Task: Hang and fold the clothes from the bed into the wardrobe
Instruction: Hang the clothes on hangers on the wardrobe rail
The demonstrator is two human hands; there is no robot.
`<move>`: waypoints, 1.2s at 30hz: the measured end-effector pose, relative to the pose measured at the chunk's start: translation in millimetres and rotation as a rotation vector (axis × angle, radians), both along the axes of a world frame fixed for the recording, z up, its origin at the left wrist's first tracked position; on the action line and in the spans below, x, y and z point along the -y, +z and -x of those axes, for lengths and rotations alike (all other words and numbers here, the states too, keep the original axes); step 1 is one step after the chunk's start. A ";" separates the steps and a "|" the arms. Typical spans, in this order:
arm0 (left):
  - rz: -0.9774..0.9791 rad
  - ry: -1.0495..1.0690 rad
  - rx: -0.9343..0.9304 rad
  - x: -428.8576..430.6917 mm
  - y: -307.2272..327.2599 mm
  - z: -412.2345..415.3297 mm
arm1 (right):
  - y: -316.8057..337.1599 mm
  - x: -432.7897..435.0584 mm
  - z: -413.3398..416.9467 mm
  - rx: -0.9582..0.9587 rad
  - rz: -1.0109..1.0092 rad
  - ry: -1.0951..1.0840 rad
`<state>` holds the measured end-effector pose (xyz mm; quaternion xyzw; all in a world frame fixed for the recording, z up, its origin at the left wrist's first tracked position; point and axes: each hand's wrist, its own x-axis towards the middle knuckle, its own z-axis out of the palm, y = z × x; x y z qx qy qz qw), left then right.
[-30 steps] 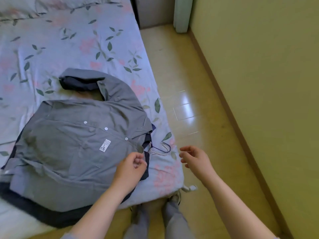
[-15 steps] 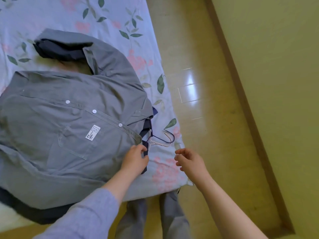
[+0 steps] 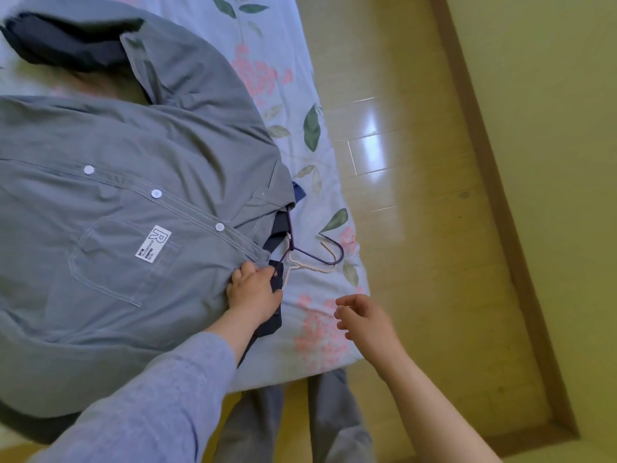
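Left hand [image 3: 255, 290] pinches shirt [image 3: 133, 162] edge. Hanger hooks [image 3: 329, 263] lie at its 2 o'clock, 11 o'clock from right hand [image 3: 364, 317], fingers loosely curled, empty. Left nearer.

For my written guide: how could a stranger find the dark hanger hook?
On the floral bed sheet, look beside the grey shirt, at its collar. Two hooks lie there; the dark hanger hook is purple and wider, the cream hook pale.

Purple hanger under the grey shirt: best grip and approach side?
Probably pinch the purple hanger at its neck below the hook, from above on the bed-edge side. Only that part clears the grey shirt; it lies flat on the sheet, nearest the open right hand.
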<state>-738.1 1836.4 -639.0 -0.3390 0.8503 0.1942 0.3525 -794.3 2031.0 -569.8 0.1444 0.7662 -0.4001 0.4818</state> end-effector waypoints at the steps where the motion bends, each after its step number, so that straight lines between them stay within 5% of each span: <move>1: 0.005 0.034 -0.009 -1.0 -1.0 1.6 | -2.4 -0.2 -2.3 0.002 -0.004 -0.004; 9: -0.105 0.464 -0.395 28.7 17.0 -2.3 | -25.1 14.6 -15.5 0.034 -0.014 0.011; 15: -0.224 0.588 -0.585 78.3 42.8 -18.1 | -49.9 47.8 -25.3 0.082 -0.010 0.039; 26: -0.324 0.948 -0.670 127.2 40.9 -38.3 | -77.8 99.4 -42.2 0.240 0.074 -0.105; 36: -0.307 0.954 -0.639 119.3 65.1 -54.6 | -39.6 105.5 -50.0 0.188 0.109 -0.191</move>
